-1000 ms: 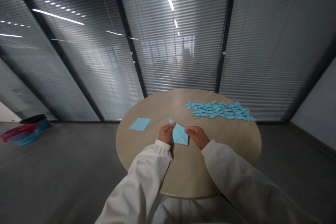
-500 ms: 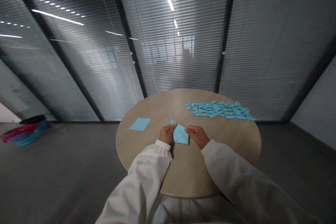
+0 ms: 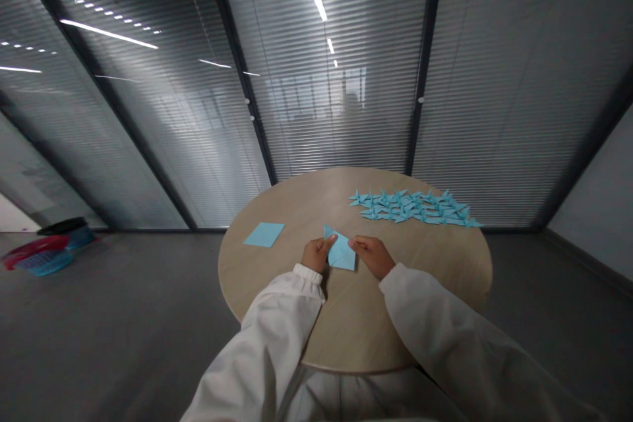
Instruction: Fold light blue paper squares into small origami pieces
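Between my hands is a partly folded sheet of light-blue origami paper (image 3: 342, 255), held over the middle of the round table (image 3: 356, 330). My left hand (image 3: 316, 252) pinches its left edge, with the thumb lying on top. At the right edge, my right hand (image 3: 374, 255) grips the paper between thumb and fingers. The fingers beneath the paper are hidden. A flat blue paper square (image 3: 264, 235) lies to the left of my left hand. Several folded blue paper cranes (image 3: 413, 206) are lined up in rows at the back right of the table.
Behind the table stands a glass partition (image 3: 341, 125) with closed blinds and dark frames. On the floor at far left are a red and blue plastic basket (image 3: 42, 254) and a dark-rimmed one (image 3: 69, 229). A plain wall (image 3: 598, 204) rises at the right.
My left thumb has shifted slightly to the right over the paper, covering more of its left side. The paper has moved a little to the right; my right hand has stayed nearly still.
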### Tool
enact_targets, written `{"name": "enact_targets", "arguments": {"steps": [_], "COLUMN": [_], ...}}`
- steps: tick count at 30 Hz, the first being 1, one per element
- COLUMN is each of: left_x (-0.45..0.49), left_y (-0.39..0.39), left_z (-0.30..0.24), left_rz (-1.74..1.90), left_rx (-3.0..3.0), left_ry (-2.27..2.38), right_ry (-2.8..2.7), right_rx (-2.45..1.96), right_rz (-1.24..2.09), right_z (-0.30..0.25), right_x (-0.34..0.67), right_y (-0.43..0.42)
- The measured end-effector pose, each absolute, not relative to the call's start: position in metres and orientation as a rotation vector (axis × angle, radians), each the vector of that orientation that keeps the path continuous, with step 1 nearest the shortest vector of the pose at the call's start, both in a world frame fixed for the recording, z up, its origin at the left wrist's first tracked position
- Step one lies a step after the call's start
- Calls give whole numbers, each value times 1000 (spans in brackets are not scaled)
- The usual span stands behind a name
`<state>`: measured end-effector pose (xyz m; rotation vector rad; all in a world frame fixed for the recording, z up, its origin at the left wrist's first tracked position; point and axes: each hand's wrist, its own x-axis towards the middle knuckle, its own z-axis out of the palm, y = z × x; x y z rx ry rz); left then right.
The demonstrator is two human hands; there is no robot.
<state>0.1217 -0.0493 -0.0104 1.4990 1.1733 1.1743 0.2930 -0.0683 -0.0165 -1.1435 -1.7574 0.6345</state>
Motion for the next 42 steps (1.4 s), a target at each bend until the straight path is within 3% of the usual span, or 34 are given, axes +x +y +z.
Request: {"name": "enact_targets", "arguments": {"steps": [42], "left_x": [131], "left_y": [-60], "left_z": [0], "left_rz": [921], "left_rx": [1295], "left_ry": [956], "right_ry": [-1593], "right_rx": [-1165], "right_rz": [536], "right_z": [-15], "right_x": [297], "right_y": [-64]}}
